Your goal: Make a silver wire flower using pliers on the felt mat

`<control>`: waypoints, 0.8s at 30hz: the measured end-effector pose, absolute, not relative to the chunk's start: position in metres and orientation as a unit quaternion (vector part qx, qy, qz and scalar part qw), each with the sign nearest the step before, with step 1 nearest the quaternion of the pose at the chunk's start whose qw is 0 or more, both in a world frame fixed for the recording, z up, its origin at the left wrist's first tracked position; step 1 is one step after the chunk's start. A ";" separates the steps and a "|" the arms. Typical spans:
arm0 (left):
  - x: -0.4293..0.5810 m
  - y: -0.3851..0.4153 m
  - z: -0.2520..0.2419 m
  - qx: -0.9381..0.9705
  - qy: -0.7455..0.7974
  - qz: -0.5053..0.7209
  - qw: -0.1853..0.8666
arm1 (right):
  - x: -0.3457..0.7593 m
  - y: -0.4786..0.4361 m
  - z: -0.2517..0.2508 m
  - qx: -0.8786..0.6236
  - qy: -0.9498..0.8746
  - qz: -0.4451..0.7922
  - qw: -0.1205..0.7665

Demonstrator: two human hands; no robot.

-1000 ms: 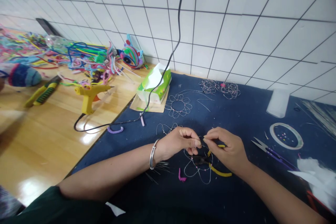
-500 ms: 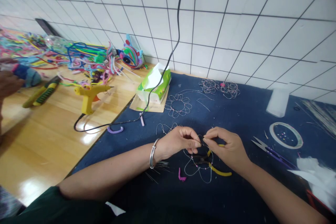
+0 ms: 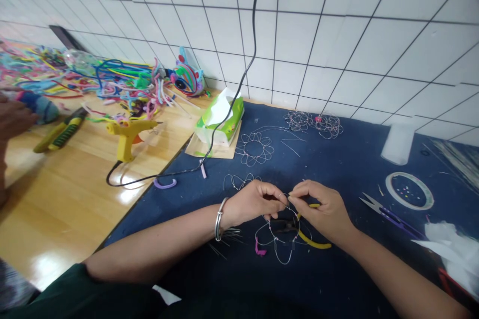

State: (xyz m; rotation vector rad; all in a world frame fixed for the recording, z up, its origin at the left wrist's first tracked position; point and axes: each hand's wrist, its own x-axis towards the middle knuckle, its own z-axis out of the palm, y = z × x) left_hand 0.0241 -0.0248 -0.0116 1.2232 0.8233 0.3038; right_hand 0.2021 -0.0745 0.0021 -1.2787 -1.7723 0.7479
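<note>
The left hand (image 3: pixel 258 204) and right hand (image 3: pixel 322 209) there both pinch a beaded wire flower (image 3: pixel 276 239) above yellow-handled pliers (image 3: pixel 315 244)

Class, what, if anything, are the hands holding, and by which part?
A beaded wire flower, pinched at its far edge by the left hand and right hand.

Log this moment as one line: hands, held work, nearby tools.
Left hand: pinching beaded wire piece | Right hand: pinching same piece | Pliers: yellow-handled, beneath that piece | Scissors: purple-handled, to the right
</note>
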 end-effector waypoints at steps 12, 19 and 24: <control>0.024 -0.027 -0.013 0.625 0.339 0.131 0.691 | 0.205 -0.072 0.004 -0.540 -0.687 0.336 0.351; 0.023 -0.028 -0.014 0.635 0.327 0.161 0.681 | 0.213 -0.070 0.010 -0.559 -0.676 0.353 0.326; 0.020 -0.025 -0.013 0.652 0.334 0.193 0.653 | 0.224 -0.073 0.013 -0.602 -0.677 0.311 0.287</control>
